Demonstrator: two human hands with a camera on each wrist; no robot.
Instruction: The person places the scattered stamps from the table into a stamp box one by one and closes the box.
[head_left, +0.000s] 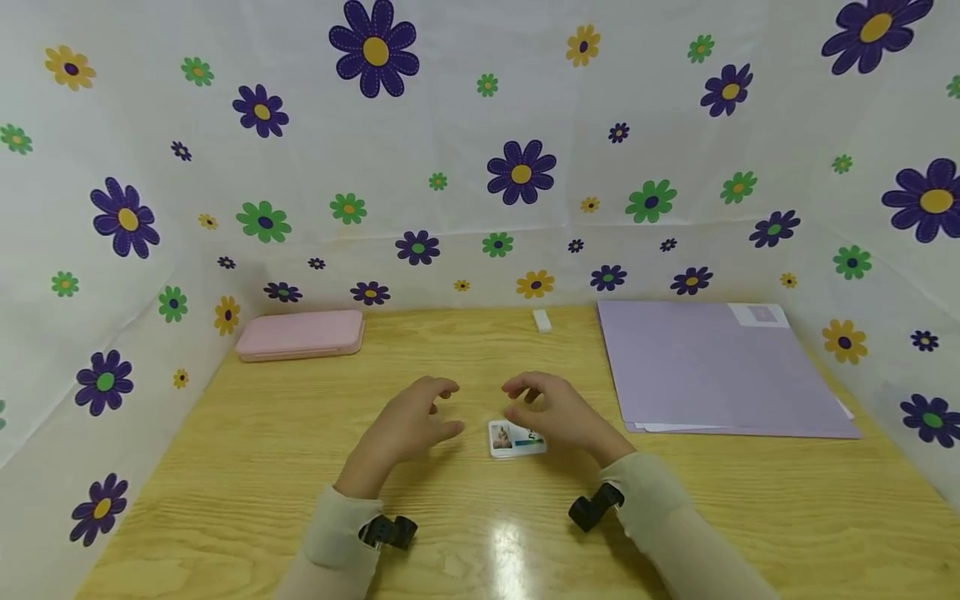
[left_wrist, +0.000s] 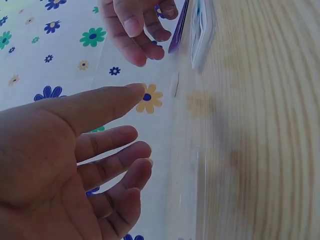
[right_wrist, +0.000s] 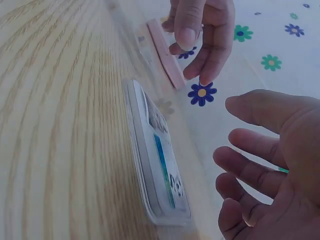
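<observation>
Head view, from the left: a pink case (head_left: 302,335) lies at the table's (head_left: 225,467) far left edge. The left hand (head_left: 405,425) hovers with fingers loosely spread, holding nothing. Just right of it a small stack of cards (head_left: 515,439) lies flat on the wood. The right hand (head_left: 558,414) hangs over the stack's right edge, fingers relaxed, apparently not touching it. Farther right lies a purple folder (head_left: 720,371).

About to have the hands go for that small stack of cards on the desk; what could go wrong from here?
1. Neither the left hand nor the right hand grips the card stack; a one-sided nudge may fan it.
2. The desk looks glossy, so the stack might slide away.
</observation>
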